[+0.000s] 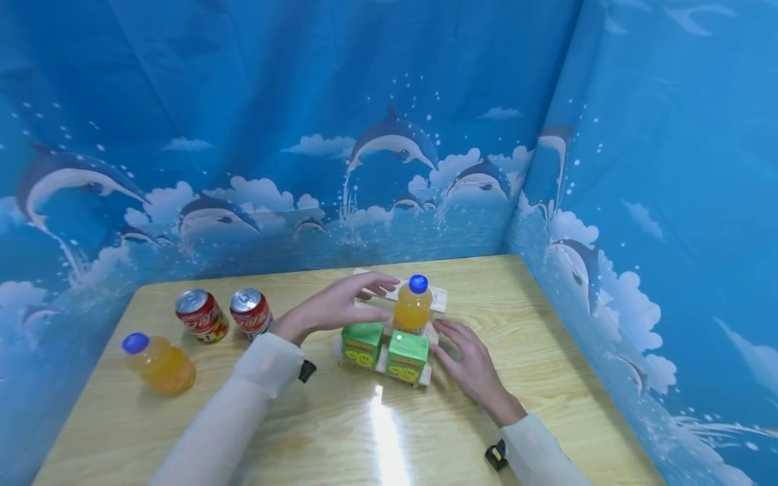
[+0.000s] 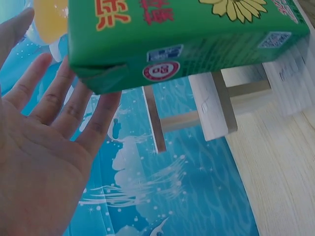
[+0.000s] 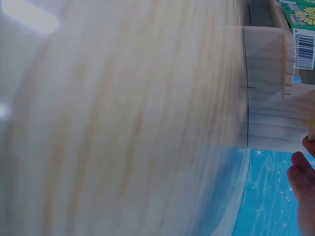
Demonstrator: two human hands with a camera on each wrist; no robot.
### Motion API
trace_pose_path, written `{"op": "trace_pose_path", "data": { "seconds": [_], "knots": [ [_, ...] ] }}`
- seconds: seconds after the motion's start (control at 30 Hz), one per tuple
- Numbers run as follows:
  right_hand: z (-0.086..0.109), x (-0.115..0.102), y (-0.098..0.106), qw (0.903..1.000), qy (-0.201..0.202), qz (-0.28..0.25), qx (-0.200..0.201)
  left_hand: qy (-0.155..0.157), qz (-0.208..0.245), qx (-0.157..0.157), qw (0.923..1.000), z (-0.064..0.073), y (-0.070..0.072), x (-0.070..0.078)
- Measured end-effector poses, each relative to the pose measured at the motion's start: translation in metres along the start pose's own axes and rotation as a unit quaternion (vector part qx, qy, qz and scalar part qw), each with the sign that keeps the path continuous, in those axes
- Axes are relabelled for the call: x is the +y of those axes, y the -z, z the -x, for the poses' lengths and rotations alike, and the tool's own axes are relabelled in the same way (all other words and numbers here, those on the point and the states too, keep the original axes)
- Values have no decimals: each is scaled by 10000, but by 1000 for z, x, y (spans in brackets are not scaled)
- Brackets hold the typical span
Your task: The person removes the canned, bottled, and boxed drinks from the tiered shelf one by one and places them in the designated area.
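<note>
A small wooden rack [image 1: 439,301] stands on the table and carries two green drink cartons [image 1: 408,356] side by side at its front. Behind them, upright on the rack, is an orange drink bottle [image 1: 412,309] with a blue cap. My left hand [image 1: 346,304] reaches over from the left, fingers spread beside the bottle; in the left wrist view its palm [image 2: 47,142] faces a carton [image 2: 177,39] and grips nothing. At the rack's right side is my right hand [image 1: 471,361], loosely bent, its fingertips [image 3: 298,160] by the wood. Whether they press it is unclear.
Two red soda cans [image 1: 202,316] stand at the back left of the wooden table [image 1: 304,432], the right one close to my left wrist. A second orange bottle [image 1: 163,365] is at the left. Blue dolphin-print curtains [image 1: 273,135] line the back and right.
</note>
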State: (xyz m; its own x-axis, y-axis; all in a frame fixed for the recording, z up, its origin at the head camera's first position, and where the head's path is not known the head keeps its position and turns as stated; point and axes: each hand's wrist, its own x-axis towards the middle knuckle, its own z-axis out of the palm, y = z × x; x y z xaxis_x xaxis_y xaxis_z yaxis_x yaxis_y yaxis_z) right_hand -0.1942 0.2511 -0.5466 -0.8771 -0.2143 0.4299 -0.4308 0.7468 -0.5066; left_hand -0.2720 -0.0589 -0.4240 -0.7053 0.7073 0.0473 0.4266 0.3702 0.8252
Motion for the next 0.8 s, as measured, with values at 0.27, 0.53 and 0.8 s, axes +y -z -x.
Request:
{"op": "trace_pose_path", "data": {
  "seconds": [0.27, 0.53, 0.8],
  "knots": [
    [-1, 2, -2, 9998, 136, 27, 110, -21, 141, -133, 9998, -8, -6, 2],
    [-1, 3, -2, 10000, 60, -37, 38, 135, 203, -100, 9997, -18, -12, 5],
    [-1, 2, -1, 10000, 57, -54, 27, 216, 160, -153, 9995, -29, -22, 12]
  ]
}}
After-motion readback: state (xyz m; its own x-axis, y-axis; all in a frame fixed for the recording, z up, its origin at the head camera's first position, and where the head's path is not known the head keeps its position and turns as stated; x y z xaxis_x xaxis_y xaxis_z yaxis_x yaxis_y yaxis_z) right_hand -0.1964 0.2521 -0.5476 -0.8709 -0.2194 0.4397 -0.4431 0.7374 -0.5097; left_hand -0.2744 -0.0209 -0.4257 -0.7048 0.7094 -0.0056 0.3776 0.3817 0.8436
